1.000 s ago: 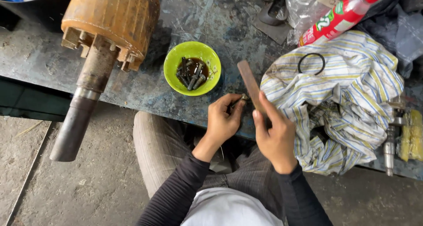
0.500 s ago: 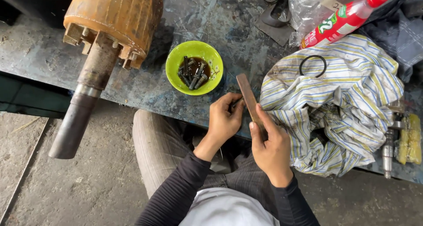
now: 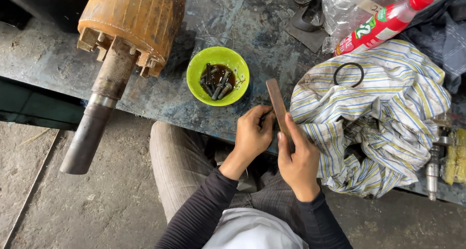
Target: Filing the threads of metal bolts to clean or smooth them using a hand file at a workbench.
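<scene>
My right hand (image 3: 298, 156) grips a flat, narrow brown metal bar (image 3: 277, 102) that points away from me over the bench edge. My left hand (image 3: 252, 135) is closed beside the bar, fingertips pinching a small dark part against its side; the part itself is mostly hidden. Just beyond the hands stands a lime-green bowl (image 3: 198, 69) with several dark bolts lying in brown oily liquid.
A rusty orange rotor (image 3: 133, 23) with a long steel shaft (image 3: 92, 127) overhangs the stained bench (image 3: 252, 25) on the left. A striped dirty cloth (image 3: 388, 118) with a black rubber ring (image 3: 348, 74) lies right. A red-capped bottle (image 3: 386, 23) and a metal spindle (image 3: 433, 164) lie farther right.
Both hands have shifted slightly toward me and to the left with the bar; the bar's tip sits a little lower on the bench. The grip is the same.
</scene>
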